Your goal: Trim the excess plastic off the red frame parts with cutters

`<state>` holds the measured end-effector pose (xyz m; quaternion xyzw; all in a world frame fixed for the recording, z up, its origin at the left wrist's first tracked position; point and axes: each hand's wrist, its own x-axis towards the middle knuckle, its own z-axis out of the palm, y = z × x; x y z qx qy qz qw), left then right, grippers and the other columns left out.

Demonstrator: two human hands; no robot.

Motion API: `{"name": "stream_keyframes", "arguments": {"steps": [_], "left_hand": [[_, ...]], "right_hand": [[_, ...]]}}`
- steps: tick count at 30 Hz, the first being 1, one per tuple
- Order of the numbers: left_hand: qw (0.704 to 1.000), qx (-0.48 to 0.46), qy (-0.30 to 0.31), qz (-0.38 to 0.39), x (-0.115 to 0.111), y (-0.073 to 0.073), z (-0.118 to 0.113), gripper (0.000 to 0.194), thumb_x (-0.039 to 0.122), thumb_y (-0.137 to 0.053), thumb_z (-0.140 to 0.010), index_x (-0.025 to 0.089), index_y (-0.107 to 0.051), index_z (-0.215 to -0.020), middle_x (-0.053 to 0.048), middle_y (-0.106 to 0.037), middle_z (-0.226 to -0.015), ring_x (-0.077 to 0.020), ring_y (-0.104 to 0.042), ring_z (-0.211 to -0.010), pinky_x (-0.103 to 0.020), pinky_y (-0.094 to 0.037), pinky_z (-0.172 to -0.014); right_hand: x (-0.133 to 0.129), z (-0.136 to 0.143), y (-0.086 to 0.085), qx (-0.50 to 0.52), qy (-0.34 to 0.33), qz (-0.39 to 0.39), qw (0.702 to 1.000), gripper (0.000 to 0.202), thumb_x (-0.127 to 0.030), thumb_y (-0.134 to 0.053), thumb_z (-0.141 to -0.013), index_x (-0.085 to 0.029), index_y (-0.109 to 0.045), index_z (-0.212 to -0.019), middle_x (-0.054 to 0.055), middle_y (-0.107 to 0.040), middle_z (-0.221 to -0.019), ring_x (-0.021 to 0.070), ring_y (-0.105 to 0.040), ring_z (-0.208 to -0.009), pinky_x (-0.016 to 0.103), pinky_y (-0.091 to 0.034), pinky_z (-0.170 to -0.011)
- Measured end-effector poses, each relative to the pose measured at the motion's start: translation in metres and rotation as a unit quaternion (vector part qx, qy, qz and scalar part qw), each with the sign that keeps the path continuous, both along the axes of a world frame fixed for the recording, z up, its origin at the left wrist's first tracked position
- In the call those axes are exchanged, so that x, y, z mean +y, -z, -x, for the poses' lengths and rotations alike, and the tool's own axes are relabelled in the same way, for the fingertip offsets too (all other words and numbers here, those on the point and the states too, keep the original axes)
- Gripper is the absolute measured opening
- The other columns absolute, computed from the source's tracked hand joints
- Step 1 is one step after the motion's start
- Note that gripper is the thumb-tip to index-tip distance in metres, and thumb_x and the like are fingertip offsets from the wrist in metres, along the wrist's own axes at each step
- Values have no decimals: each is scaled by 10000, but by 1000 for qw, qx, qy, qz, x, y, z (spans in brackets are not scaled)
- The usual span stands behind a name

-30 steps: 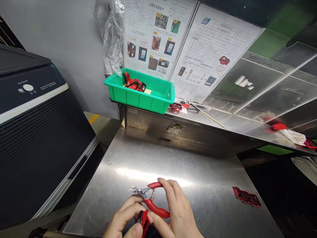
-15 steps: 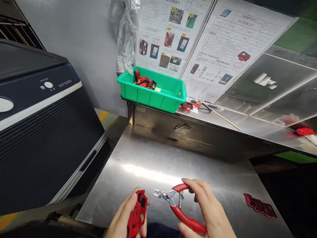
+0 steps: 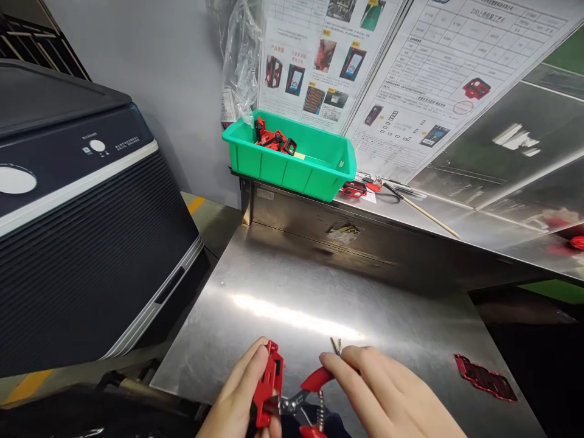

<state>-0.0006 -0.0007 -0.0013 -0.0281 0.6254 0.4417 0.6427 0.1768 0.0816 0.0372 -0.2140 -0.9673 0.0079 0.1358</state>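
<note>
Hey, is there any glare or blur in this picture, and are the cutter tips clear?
Head view: a bright band of glare crosses the metal table; head view: the tips of the red-handled cutters look dark and hard to make out against the red part; head view: one photo on the left instruction sheet has a blocky, pixelated patch.

Red component (image 3: 268,386): elongated, with dark insets along its length, held on end in the left hand (image 3: 239,389), its upper end tilted slightly to the right. Pliers (image 3: 296,403): bright metal head, red grips and a coiled spring, in the right hand (image 3: 387,389); grips spread, lower one cropped by the frame, head pointing left at the component's lower part, where contact is indistinct.
</note>
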Motion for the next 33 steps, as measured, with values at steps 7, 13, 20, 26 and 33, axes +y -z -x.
{"name": "stream_keyframes", "arguments": {"steps": [7, 13, 20, 26, 33], "left_hand": [[1000, -20, 4, -22, -5, 7, 2, 900, 711, -610, -628, 172, -376, -1310, 40, -594, -422, -81, -404, -271, -156, -265, -319], [999, -23, -5, -23, -8, 12, 1, 788, 644, -597, -700, 169, -393, -1295, 52, -550, -369, -83, -389, -257, -154, -240, -308], [999, -26, -14, -33, -7, 12, -1, 767, 627, -630, -684, 165, -440, -1266, 60, -527, -349, -79, -373, -241, -150, -207, -306], [999, -32, 3, -44, -6, 11, -2, 628, 589, -565, -760, 161, -461, -1208, 32, -527, -332, -66, -360, -257, -132, -207, -309], [998, -41, -12, -42, -6, 12, -2, 700, 605, -559, -753, 152, -434, -1272, 26, -524, -325, -73, -373, -265, -132, -205, -305]], "right_hand": [[8, 12, -10, -26, -39, -6, 999, 549, -420, -109, -1004, -116, -561, -1065, 74, -603, -771, 183, -571, -623, 285, -459, -543], [10, 14, -12, -66, -60, 35, 995, 297, -322, -350, -975, -113, -526, -1091, 50, -546, -770, 184, -522, -621, 277, -414, -528], [14, 16, -15, -115, -68, 67, 989, 249, -298, -495, -884, -125, -515, -1062, 48, -533, -783, 183, -494, -602, 277, -376, -501], [17, 23, -26, -131, -51, 105, 984, 375, -507, -539, -846, -150, -539, -961, 37, -515, -778, 173, -469, -572, 278, -350, -471], [15, 29, -24, -127, -42, 83, 987, 373, -530, -562, -807, -170, -555, -909, 29, -510, -735, 178, -469, -552, 277, -312, -431]]}}
